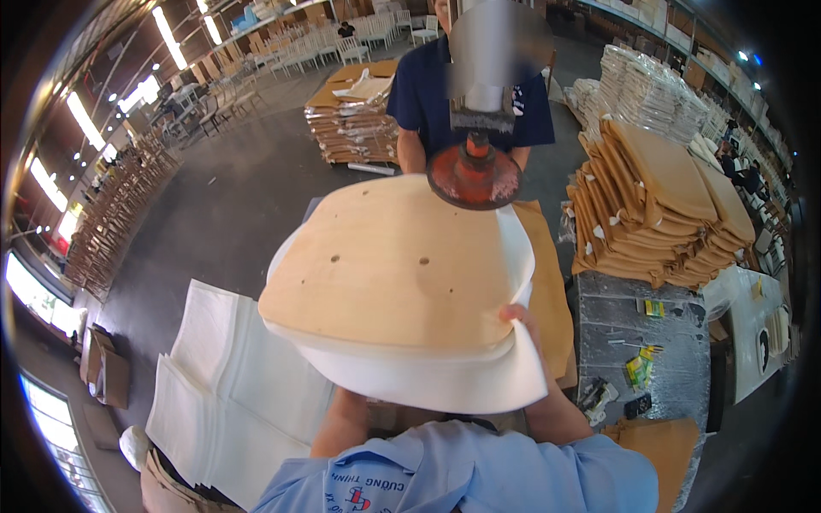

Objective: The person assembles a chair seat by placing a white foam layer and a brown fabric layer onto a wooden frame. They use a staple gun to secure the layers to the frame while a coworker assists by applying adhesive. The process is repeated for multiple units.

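A pale plywood seat panel [368, 282] with rounded corners and several small holes lies in front of me. White padding [410, 376] wraps up around its near and right edges. Over the panel's far edge hangs a round red press pad [473, 177]; I cannot tell if it touches the wood. My right hand [519, 319] is closed on the padding at the near right corner, fingers bent over the edge. My left forearm [344, 419] reaches under the near side, and the panel and padding hide my left hand.
Opposite me stands a person in a dark blue shirt [419, 94], hands hidden. White sheets [231, 368] are stacked at the left. Brown padded pieces [650, 197] rise in piles at the right, behind a table [616, 316] with small tools. Another stack [351, 120] stands far off.
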### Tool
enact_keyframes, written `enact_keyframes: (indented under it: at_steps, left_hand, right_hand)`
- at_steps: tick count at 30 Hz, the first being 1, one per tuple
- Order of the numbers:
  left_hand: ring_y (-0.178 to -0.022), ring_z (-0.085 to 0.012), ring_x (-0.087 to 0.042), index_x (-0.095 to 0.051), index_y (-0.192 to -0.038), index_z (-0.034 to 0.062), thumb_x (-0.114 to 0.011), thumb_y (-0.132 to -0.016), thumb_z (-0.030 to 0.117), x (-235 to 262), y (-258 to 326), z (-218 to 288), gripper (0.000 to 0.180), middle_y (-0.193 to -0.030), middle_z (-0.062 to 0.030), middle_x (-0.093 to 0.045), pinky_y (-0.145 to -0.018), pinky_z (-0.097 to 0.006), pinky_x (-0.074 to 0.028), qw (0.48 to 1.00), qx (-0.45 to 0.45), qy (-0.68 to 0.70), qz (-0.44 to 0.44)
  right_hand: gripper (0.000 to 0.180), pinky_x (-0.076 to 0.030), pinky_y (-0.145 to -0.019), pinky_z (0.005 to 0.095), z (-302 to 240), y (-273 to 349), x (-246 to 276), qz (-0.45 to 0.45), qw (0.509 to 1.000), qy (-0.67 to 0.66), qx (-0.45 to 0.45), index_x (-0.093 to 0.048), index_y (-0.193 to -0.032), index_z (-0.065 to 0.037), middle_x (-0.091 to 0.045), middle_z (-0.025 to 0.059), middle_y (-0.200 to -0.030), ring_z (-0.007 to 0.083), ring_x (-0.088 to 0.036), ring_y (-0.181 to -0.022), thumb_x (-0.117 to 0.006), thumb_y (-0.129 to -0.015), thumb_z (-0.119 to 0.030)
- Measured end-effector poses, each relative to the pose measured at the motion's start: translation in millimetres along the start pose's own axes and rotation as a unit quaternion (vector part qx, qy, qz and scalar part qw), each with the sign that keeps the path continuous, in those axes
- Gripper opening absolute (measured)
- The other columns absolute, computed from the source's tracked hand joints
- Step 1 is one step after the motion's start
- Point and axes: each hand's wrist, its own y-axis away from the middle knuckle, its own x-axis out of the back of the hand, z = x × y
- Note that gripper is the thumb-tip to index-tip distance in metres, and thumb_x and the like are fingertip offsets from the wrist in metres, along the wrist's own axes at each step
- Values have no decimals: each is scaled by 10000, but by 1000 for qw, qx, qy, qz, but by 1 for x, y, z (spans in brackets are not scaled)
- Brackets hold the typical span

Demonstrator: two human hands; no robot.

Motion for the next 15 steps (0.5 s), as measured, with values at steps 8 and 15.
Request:
enact_keyframes:
  at_steps: [8,15]
  left_hand:
    - [-1157,-254,-714,-671,-1342,12,-603,-1079,186,-43,-19,96,323,-1299,-143,-721,-964,-358,-598,954,-241,-150,-96]
    - [-1150,-252,-718,-664,-1350,12,-595,-1082,196,-63,-37,99,332,-1289,-147,-725,-959,-358,-603,922,-308,-188,-140]
  right_hand:
    - [677,-582,-1014,437,-51,6,2,9,997,7,82,-534,-1500,-25,-674,188,-1365,320,-697,-1171,-660,-902,-315]
    - [728,-600,-1001,441,-114,-21,70,4,995,42,95,-506,-1491,48,-690,240,-1314,334,-724,-1134,-689,-852,-249]
